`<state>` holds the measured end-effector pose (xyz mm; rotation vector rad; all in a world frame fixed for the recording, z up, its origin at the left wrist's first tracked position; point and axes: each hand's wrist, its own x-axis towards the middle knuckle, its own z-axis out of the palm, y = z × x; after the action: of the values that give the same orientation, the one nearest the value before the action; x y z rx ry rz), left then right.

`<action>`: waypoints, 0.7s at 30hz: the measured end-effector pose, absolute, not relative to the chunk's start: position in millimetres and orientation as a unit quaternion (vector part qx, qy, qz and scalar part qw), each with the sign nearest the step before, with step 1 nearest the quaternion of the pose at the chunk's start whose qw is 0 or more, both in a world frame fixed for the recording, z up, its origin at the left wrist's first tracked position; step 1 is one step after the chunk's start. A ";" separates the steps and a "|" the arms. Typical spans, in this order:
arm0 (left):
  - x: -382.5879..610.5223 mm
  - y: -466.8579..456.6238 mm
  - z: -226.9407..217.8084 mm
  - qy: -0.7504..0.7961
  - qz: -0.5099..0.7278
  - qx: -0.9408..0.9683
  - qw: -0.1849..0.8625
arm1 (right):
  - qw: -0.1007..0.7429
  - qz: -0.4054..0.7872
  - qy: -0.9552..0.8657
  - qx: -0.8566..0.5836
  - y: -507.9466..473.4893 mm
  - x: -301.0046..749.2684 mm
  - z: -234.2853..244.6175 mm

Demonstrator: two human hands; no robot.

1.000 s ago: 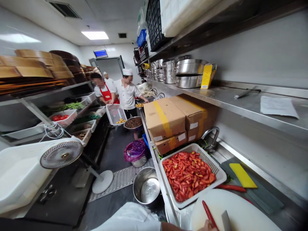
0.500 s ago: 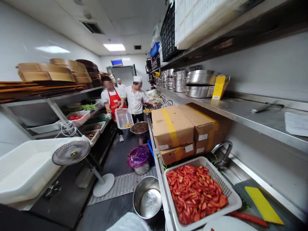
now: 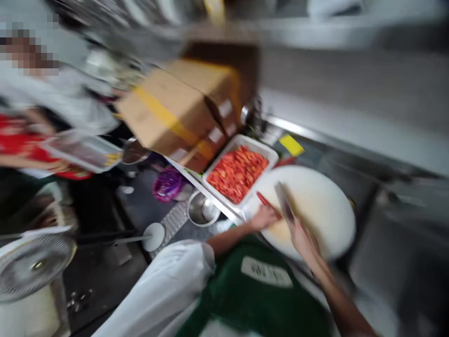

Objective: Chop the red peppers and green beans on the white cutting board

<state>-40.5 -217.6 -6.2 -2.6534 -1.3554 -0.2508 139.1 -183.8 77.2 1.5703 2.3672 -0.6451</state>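
Note:
A round white cutting board lies in front of me on the counter. My left hand is closed on a long red pepper at the board's left side, and the pepper's end sticks out beyond the fingers. In my right hand is a kitchen knife, gripped by the handle, its blade over the board just right of the pepper. Motion blur hides whether blade and pepper touch. Just past the board stands a white basket filled with cut red pepper pieces.
Cardboard boxes are stacked behind the basket. A yellow flat piece lies beyond the board. On the floor at left stand a steel pot and a purple-lined bin. A co-worker holds a white crate; a fan stands lower left.
The view has swung down and to the right. Both my hands, the knife and the whole board have come into sight. The co-workers and boxes have shifted left in the picture.

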 end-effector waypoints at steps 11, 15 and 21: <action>-40.1 -215.3 -56.7 -0.488 -0.139 -0.861 -0.033 | 0.171 -0.288 0.767 0.548 -223.1 157.5 76.3; -40.1 -213.1 -55.5 -0.488 -0.142 -0.860 -0.039 | 0.150 -0.297 0.753 0.568 -207.8 142.5 57.2; -41.5 -215.0 -55.8 -0.487 -0.144 -0.860 -0.057 | 0.145 -0.288 0.771 0.549 -210.2 152.4 61.4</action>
<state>-41.5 -215.0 -55.8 -2.8035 -1.5862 -0.4688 152.4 -210.2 61.4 1.5821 2.2204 -0.8292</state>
